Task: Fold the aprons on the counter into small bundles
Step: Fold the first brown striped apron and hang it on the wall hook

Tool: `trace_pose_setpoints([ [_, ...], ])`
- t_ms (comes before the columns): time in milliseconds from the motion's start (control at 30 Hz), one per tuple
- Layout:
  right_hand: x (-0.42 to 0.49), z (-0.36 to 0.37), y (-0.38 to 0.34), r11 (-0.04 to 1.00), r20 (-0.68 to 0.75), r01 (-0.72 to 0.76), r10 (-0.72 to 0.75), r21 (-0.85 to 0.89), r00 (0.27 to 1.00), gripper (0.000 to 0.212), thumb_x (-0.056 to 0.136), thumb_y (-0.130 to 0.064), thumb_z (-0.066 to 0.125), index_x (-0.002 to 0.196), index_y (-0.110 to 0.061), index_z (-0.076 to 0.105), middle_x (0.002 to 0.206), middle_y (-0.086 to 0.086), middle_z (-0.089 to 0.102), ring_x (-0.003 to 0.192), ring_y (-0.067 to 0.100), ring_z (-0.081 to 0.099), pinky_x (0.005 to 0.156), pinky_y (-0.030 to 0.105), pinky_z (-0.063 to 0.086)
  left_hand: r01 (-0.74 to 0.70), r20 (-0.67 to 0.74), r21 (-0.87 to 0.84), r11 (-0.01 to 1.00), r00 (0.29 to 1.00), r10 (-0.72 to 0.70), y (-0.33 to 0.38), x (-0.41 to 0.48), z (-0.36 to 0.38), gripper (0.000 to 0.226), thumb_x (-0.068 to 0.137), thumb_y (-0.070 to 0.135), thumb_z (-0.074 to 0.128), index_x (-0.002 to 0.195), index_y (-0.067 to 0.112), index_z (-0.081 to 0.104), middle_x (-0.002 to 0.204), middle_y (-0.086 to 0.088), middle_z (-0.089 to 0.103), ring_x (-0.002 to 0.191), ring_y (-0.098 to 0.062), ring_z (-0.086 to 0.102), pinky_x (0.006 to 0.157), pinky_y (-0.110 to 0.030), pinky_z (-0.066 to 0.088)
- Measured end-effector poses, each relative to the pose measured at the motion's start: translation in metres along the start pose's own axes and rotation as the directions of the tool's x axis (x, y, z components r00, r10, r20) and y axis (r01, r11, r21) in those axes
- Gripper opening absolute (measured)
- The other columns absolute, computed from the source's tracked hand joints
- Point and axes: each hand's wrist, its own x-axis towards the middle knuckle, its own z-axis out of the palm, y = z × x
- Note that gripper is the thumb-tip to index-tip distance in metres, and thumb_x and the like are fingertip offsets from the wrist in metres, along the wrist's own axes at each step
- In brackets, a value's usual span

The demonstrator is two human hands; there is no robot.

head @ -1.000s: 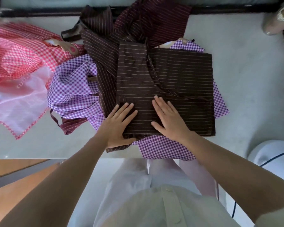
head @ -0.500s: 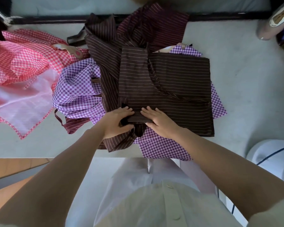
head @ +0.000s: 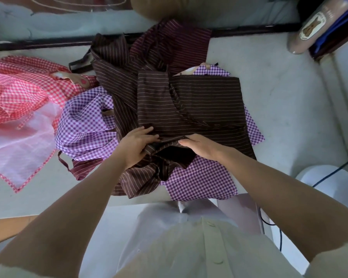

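A dark brown pin-striped apron (head: pixel 199 105) lies partly folded in the middle of the pale counter (head: pixel 279 109), on top of a purple gingham apron (head: pixel 84 121). My left hand (head: pixel 137 145) grips the brown apron's near edge, thumb under the cloth and fingers on top. My right hand (head: pixel 201 145) holds the same edge just to the right, and the edge is lifted off the purple cloth. A maroon striped apron (head: pixel 181 43) is bunched behind. A red gingham apron (head: pixel 18 91) with a pale pink lining lies at the left.
A tall beige container (head: pixel 311 27) stands at the back right corner. A white rounded object (head: pixel 333 181) with a dark cable sits below the counter's right end. A dark rail (head: pixel 255 29) runs along the counter's far edge. Purple cloth overhangs the near edge.
Both hands went from pressing flat on the brown apron to sliding back to its near edge and taking hold of it; the edge now rises off the purple cloth.
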Motion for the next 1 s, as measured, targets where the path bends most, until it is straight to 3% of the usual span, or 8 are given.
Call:
trace_pose_setpoints([
  [200, -0.019, -0.023, 0.036, 0.861, -0.208, -0.170, 0.076, -0.480, 0.975, 0.044, 0.093, -0.016, 0.060, 0.136, -0.025, 0.054, 0.121, 0.001, 0.067, 0.106, 0.016, 0.063, 0.096, 0.036, 0.051, 0.212, 0.023, -0.185, 0.960, 0.977, -0.211, 0.000, 0.016, -0.011, 0.033, 0.088, -0.002, 0.055, 0.112, 0.018, 0.065, 0.093, -0.003, 0.071, 0.092, -0.025, 0.066, 0.086, -0.037, 0.050],
  [333, -0.044, -0.060, 0.057, 0.803, -0.457, -0.391, 0.170, -0.450, 0.873, 0.030, 0.096, -0.016, 0.056, 0.126, -0.016, 0.064, 0.111, 0.009, 0.069, 0.102, 0.027, 0.064, 0.087, 0.036, 0.051, 0.397, 0.016, -0.292, 0.870, 0.912, -0.410, -0.002, 0.025, -0.011, 0.037, 0.095, 0.007, 0.057, 0.131, 0.013, 0.058, 0.102, -0.009, 0.070, 0.097, -0.026, 0.065, 0.083, -0.025, 0.043],
  [433, -0.058, -0.091, 0.060, 0.813, -0.571, -0.492, 0.254, -0.311, 0.781, 0.017, 0.096, -0.030, 0.060, 0.098, -0.014, 0.066, 0.097, 0.014, 0.068, 0.086, 0.028, 0.062, 0.073, 0.031, 0.044, 0.501, 0.047, -0.396, 0.769, 0.848, -0.529, -0.008, 0.032, -0.010, 0.031, 0.098, 0.020, 0.055, 0.128, 0.012, 0.061, 0.102, -0.010, 0.070, 0.100, -0.030, 0.064, 0.084, -0.030, 0.044],
  [533, -0.063, -0.111, 0.062, 0.928, -0.648, -0.356, 0.336, 0.106, 0.684, 0.029, 0.090, -0.033, 0.068, 0.103, -0.007, 0.069, 0.096, 0.015, 0.069, 0.088, 0.030, 0.065, 0.083, 0.037, 0.053, 0.524, 0.041, -0.488, 0.698, 0.813, -0.581, -0.010, 0.037, -0.011, 0.024, 0.100, 0.029, 0.051, 0.116, 0.015, 0.063, 0.088, 0.002, 0.066, 0.091, -0.025, 0.064, 0.071, -0.026, 0.042],
  [633, -0.059, -0.119, 0.068, 0.878, -0.591, -0.108, 0.400, 0.467, 0.701, 0.046, 0.087, -0.028, 0.073, 0.126, -0.005, 0.063, 0.110, 0.009, 0.071, 0.103, 0.028, 0.066, 0.101, 0.041, 0.049, 0.538, 0.064, -0.596, 0.597, 0.772, -0.632, -0.016, 0.045, -0.015, 0.034, 0.101, 0.031, 0.048, 0.133, 0.022, 0.057, 0.105, 0.007, 0.067, 0.100, -0.014, 0.060, 0.081, -0.023, 0.043],
  [800, -0.043, -0.110, 0.081, 0.925, -0.498, -0.256, 0.368, 0.280, 0.785, 0.044, 0.092, -0.023, 0.067, 0.133, -0.011, 0.057, 0.122, 0.004, 0.064, 0.115, 0.026, 0.058, 0.100, 0.035, 0.042, 0.544, 0.097, -0.681, 0.490, 0.731, -0.676, -0.025, 0.050, -0.012, 0.039, 0.101, 0.031, 0.049, 0.140, 0.022, 0.051, 0.119, 0.005, 0.066, 0.109, -0.009, 0.060, 0.097, -0.023, 0.045],
  [900, -0.029, -0.114, 0.075, 0.981, -0.708, -0.163, 0.192, 0.109, 0.679, 0.039, 0.099, -0.023, 0.055, 0.136, -0.009, 0.053, 0.126, 0.010, 0.063, 0.117, 0.029, 0.058, 0.103, 0.044, 0.046, 0.514, 0.106, -0.714, 0.476, 0.751, -0.652, -0.024, 0.049, -0.018, 0.030, 0.096, 0.030, 0.060, 0.125, 0.024, 0.059, 0.104, 0.014, 0.068, 0.097, -0.001, 0.063, 0.094, -0.025, 0.049],
  [1000, -0.016, -0.117, 0.068, 0.992, -0.834, -0.126, 0.089, 0.024, 0.545, 0.040, 0.102, -0.025, 0.049, 0.138, -0.008, 0.048, 0.131, 0.015, 0.060, 0.119, 0.031, 0.056, 0.104, 0.044, 0.045, 0.522, 0.137, -0.607, 0.599, 0.811, -0.569, -0.026, 0.043, -0.018, 0.051, 0.080, 0.025, 0.079, 0.126, 0.020, 0.058, 0.105, 0.013, 0.067, 0.102, -0.008, 0.063, 0.091, -0.023, 0.047],
])
